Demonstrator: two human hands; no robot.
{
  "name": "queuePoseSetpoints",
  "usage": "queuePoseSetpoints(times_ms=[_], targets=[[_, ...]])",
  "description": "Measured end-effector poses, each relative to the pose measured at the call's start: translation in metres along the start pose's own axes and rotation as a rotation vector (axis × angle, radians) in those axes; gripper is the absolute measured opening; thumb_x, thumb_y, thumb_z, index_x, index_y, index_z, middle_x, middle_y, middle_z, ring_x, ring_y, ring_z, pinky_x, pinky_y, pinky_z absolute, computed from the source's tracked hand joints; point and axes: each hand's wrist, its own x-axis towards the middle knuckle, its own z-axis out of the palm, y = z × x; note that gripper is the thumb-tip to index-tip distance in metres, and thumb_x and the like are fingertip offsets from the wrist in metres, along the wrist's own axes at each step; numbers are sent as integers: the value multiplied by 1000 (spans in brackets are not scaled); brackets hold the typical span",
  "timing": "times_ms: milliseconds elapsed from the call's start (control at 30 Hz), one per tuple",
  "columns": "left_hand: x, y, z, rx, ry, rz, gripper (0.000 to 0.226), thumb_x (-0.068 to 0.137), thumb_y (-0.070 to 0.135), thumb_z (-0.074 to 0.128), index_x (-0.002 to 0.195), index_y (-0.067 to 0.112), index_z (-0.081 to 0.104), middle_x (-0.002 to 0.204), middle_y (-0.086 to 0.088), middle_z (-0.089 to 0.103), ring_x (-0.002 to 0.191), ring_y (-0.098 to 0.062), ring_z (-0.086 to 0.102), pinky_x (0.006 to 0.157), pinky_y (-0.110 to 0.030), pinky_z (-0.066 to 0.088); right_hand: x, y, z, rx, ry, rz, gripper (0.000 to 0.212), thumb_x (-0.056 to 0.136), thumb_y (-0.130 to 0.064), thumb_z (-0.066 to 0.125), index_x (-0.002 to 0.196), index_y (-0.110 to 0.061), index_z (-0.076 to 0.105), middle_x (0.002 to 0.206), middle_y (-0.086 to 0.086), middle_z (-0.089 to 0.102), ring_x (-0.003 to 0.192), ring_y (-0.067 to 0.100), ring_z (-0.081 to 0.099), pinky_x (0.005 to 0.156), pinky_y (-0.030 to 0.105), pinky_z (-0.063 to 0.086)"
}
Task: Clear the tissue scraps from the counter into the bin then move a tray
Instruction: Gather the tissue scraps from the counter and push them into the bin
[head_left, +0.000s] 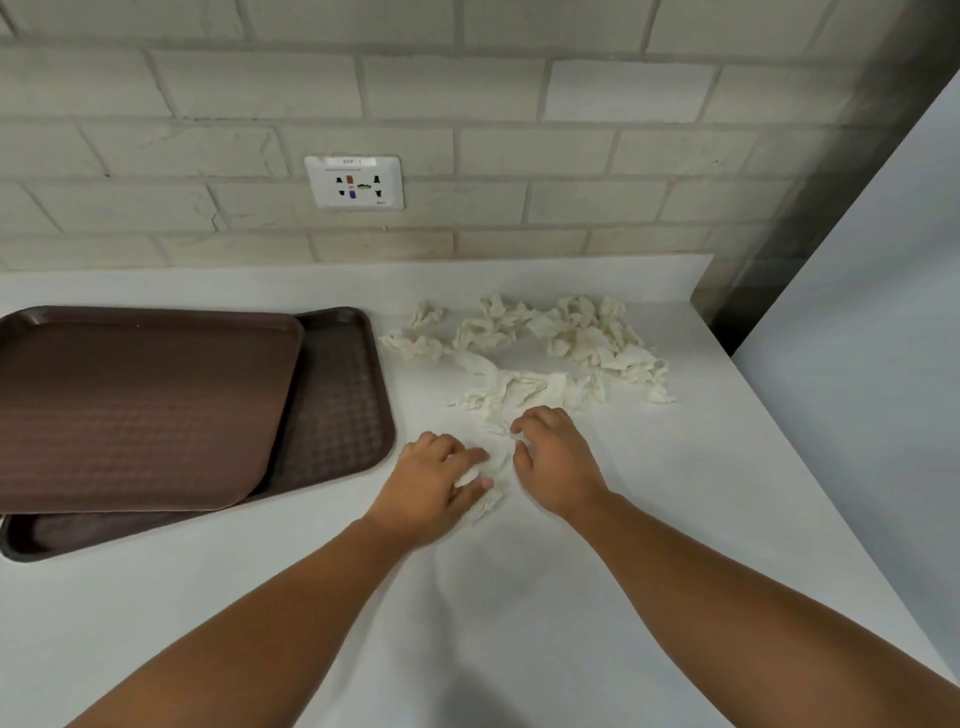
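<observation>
Several crumpled white tissue scraps (566, 338) lie spread over the white counter (519, 597) toward its back right. My left hand (434, 480) pinches a tissue scrap (488, 493) between thumb and fingers near the counter's middle. My right hand (553, 460) sits just right of it with fingers curled down onto the near end of a long scrap (509, 395). Two brown trays are stacked on the left, the upper tray (140, 400) lying askew on the lower tray (343, 405). No bin is in view.
A brick wall with a white socket plate (354, 182) stands behind the counter. The counter's right edge (810, 467) runs diagonally, with a pale floor or panel beyond it. A dark wall corner (779, 249) rises at the back right.
</observation>
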Motion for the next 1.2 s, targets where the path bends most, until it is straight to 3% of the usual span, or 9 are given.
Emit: queuePoseSetpoints(times_ms=[200, 333, 400, 533, 633, 733, 900, 1067, 1200], targets=[[2, -3, 5, 111, 2, 137, 38, 92, 46, 56, 67, 19, 63, 64, 3, 59, 60, -20, 53, 58, -31, 44, 13, -8, 12, 70, -39, -4, 28, 96, -16, 51, 120, -8, 62, 124, 3, 59, 115, 21, 53, 98, 32, 46], [5, -11, -6, 47, 66, 32, 13, 77, 21, 75, 72, 14, 65, 72, -1, 59, 67, -21, 55, 60, -29, 50, 27, -10, 19, 61, -65, 20, 39, 97, -24, 54, 132, -6, 55, 137, 8, 53, 128, 25, 45, 108, 34, 39], [7, -14, -14, 10, 101, -4, 20, 69, 10, 83, 72, 12, 64, 78, -2, 56, 70, -17, 54, 63, -19, 42, 34, -10, 23, 24, -83, -3, 41, 95, -28, 57, 131, -7, 54, 132, 7, 56, 123, 26, 46, 105, 39, 42], [9, -25, -23, -70, 123, -57, 14, 76, 4, 76, 83, 7, 64, 97, -1, 55, 74, -13, 56, 70, -18, 49, 44, -8, 32, -66, -115, 18, 41, 92, -18, 61, 130, -5, 57, 126, 10, 58, 115, 30, 48, 99, 41, 46], [12, -29, -25, -124, 136, -104, 20, 81, 10, 73, 72, 15, 56, 77, 4, 55, 62, -14, 54, 59, -29, 51, 43, -7, 36, -118, -132, 36, 35, 81, 5, 58, 115, -4, 65, 108, 10, 58, 103, 28, 51, 86, 38, 51], [21, -25, -27, -133, 111, -252, 40, 89, 32, 71, 65, 19, 42, 55, 6, 45, 48, -15, 43, 46, -23, 34, 43, -8, 28, -71, -117, 65, 35, 78, 11, 53, 108, -5, 64, 105, 9, 56, 98, 26, 53, 80, 27, 44], [38, -8, -35, -229, 37, -454, 53, 92, 59, 55, 69, 12, 47, 57, -3, 54, 53, -19, 53, 48, -31, 38, 46, -16, -9, 116, 30, 160, 8, 97, -15, 50, 100, -7, 52, 83, 5, 57, 74, 22, 56, 64, 27, 37], [44, 13, -48, -306, 162, -496, 57, 94, 58, 50, 66, 9, 44, 53, -2, 50, 49, -19, 48, 48, -32, 36, 39, -18, -43, 170, 79, 294, 33, 96, -49, 51, 104, -17, 43, 69, 1, 58, 61, 15, 57, 54, 32, 45], [47, 26, -55, -334, 252, -453, 55, 94, 62, 46, 74, 11, 46, 55, -3, 54, 50, -20, 52, 52, -36, 44, 24, -13, -57, 182, 34, 351, 21, 94, -30, 58, 102, -21, 40, 84, 5, 65, 66, 21, 66, 63, 43, 58]])
